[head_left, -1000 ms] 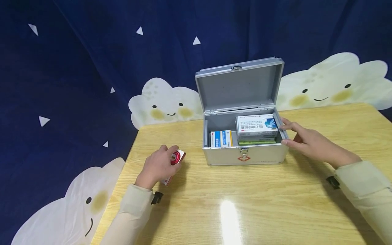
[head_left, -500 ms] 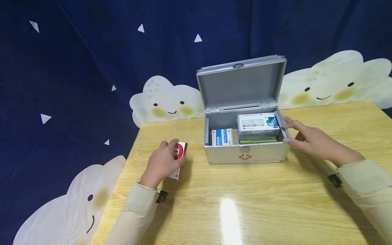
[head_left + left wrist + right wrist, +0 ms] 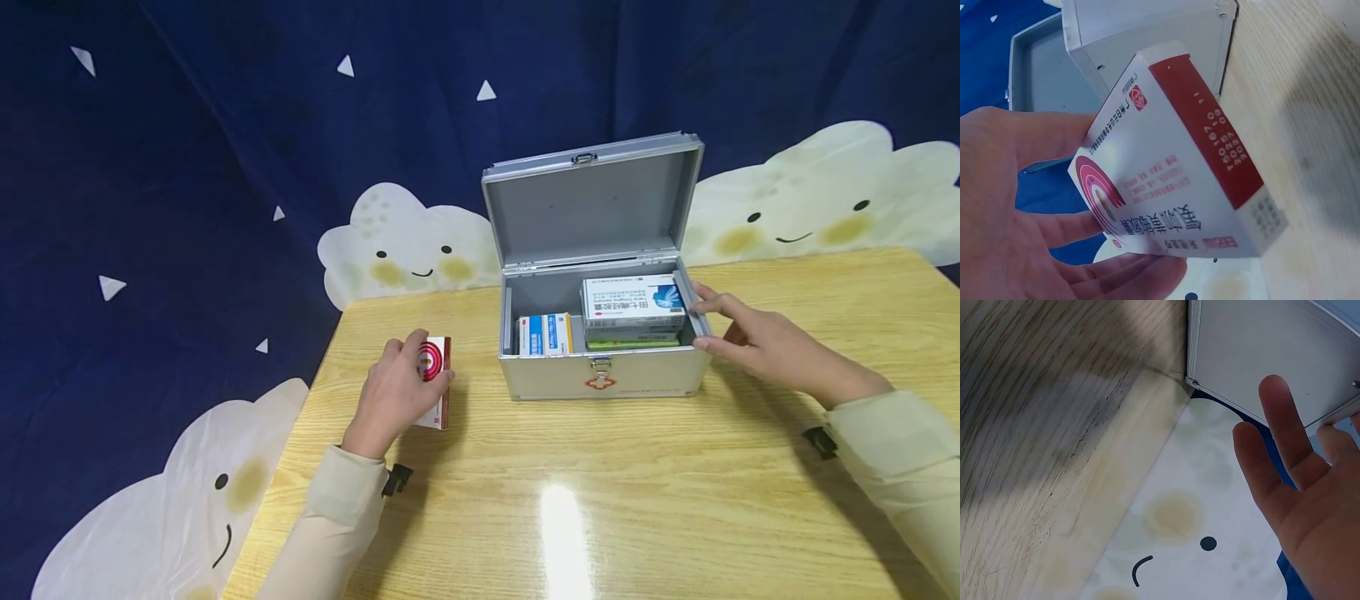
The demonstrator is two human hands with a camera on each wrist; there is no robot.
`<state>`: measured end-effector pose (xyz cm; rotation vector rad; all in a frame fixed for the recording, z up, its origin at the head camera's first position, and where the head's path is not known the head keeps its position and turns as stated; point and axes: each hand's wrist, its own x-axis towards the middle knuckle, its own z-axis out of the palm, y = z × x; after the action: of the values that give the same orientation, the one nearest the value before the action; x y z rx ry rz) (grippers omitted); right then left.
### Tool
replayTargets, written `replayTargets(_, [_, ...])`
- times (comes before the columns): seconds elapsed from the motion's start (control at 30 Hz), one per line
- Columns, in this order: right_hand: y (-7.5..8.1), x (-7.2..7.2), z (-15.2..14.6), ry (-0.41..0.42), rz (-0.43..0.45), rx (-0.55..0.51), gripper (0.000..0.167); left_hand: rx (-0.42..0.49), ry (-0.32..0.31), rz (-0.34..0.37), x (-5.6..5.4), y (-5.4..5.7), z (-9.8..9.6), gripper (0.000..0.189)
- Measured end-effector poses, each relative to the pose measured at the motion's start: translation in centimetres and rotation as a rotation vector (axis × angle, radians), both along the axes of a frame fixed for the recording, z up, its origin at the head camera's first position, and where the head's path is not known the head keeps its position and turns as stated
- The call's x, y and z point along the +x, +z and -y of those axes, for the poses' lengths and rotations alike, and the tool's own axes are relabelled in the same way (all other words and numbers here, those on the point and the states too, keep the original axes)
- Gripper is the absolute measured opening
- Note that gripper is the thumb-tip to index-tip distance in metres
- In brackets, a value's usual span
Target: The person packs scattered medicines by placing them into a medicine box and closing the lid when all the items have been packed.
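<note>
My left hand [image 3: 390, 392] holds a white medicine box [image 3: 437, 414] with red edges and a red ring pattern, low above the table, left of the case. In the left wrist view this medicine box [image 3: 1154, 156] is tilted, with thumb and fingers around one end. An aluminium first-aid case [image 3: 547, 379] stands with its lid [image 3: 585, 212] raised. At the case's right side my right hand [image 3: 780, 350] touches the rim with thumb and index finger. The right wrist view shows its other fingers [image 3: 1279, 425] extended beside the side wall.
Inside the case, blue-and-white medicine boxes [image 3: 546, 335] stand at the left, and a stack topped by a white carton [image 3: 622, 300] fills the right. The wooden table [image 3: 480, 508] extends in front. A dark blue curtain [image 3: 405, 108] with cloud faces hangs behind.
My left hand has shifted slightly, turning the medicine box so its long edge is more upright in view and more of it shows. The right hand stays at the case's rim.
</note>
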<state>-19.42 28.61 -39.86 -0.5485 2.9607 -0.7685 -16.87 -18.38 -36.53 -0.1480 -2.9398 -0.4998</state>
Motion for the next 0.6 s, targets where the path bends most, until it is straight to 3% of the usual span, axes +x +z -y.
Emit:
replayTargets(0.33, [0.04,0.0,0.18,-0.011,0.018,-0.007,0.053,0.031,0.037,0.019,0.08,0.43,-0.02,0.07])
replayTargets(0.6, [0.23,-0.01,0.28,-0.029,0.038,0.003,0.055,0.044,0.021,-0.002,-0.1,0.92,-0.17,0.069])
